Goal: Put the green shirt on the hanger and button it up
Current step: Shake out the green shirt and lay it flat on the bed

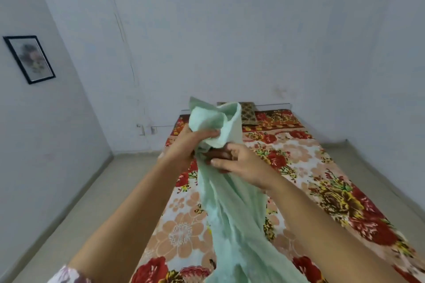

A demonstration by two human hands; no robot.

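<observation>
The pale green shirt (232,209) hangs in a long bunch above the bed, held up in front of me. My left hand (186,145) grips the crumpled upper part of the shirt, whose collar end sticks up above my fingers. My right hand (239,163) is closed on the fabric just below and to the right; something dark shows between its fingers, too hidden to identify. No hanger is clearly visible.
A bed with a red and peach floral blanket (322,179) lies below the shirt, with a brown patterned pillow (248,114) at its far end. Pale walls stand on three sides. A framed picture (28,58) hangs on the left wall. Bare floor (80,213) runs along the bed's left.
</observation>
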